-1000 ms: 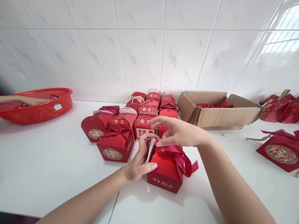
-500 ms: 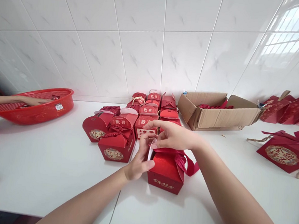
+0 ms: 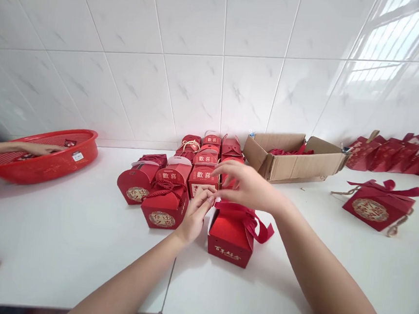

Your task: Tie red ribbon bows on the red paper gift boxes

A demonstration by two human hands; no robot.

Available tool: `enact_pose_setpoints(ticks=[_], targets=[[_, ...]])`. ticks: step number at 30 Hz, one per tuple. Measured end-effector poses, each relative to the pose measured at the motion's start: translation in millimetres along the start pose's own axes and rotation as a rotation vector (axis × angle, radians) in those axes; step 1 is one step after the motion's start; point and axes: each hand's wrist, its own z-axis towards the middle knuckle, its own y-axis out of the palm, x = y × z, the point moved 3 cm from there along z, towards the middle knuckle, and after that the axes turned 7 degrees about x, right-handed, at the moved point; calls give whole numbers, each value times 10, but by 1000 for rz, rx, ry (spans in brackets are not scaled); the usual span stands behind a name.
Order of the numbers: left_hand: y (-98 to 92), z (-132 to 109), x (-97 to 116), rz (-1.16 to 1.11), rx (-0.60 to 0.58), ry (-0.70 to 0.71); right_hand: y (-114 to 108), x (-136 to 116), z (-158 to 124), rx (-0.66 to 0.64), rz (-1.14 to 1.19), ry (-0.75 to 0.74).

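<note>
A red gift box with gold lettering and a dark red ribbon tied at its top stands in front of me. My left hand is at its upper left edge, fingers pressed together; what is between them, if anything, is hidden. Just above the box's top, my right hand arches with thumb and fingers apart, the thumb close to the left fingertips. Left of my hands sits another red box tied with red cord.
More red boxes are grouped toward the tiled wall. A cardboard box holds dark red ribbons. On the right are a ribboned box and a row of red boxes. Another person's hand reaches into a red basket.
My left hand has shifted from the white flap at the box's side up to its top edge. My right thumb and fingers have spread apart. The view has shifted slightly.
</note>
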Motion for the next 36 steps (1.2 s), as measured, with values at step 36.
enact_pose_setpoints(ticks=[36], targets=[[-237,336,1816,-223,295,513,627,536,-1738,698,1654,698]])
